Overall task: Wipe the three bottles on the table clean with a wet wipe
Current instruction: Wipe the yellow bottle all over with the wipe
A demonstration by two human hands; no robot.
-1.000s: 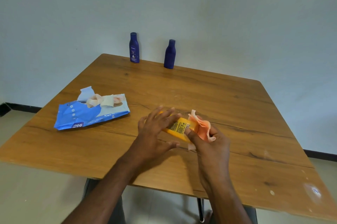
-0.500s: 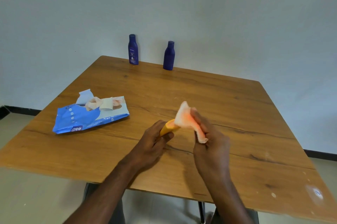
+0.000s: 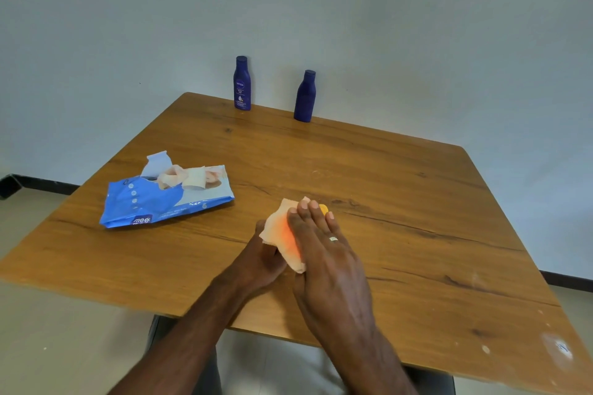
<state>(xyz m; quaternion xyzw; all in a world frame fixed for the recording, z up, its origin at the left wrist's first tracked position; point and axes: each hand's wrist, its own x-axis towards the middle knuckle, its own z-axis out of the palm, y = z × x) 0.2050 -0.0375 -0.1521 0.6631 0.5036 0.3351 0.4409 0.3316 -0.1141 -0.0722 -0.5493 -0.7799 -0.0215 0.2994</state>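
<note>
**Orange bottle gets its wipe-down; two blue ones wait at the back**

A torn-open wipe pack (image 3: 167, 194) lies on the left of the wooden surface (image 3: 401, 202). Near the front edge, the left hand (image 3: 261, 261) grips the lower end of the orange bottle (image 3: 322, 208), mostly hidden, its long axis running away from the person. The right hand (image 3: 324, 250) lies over it with fingers straight, pressing the wet wipe (image 3: 282, 231) along the bottle. The labelled blue bottle (image 3: 242, 83) and the plain blue bottle (image 3: 305, 96) stand upright at the far edge, well apart from both hands and roughly straight ahead.
</note>
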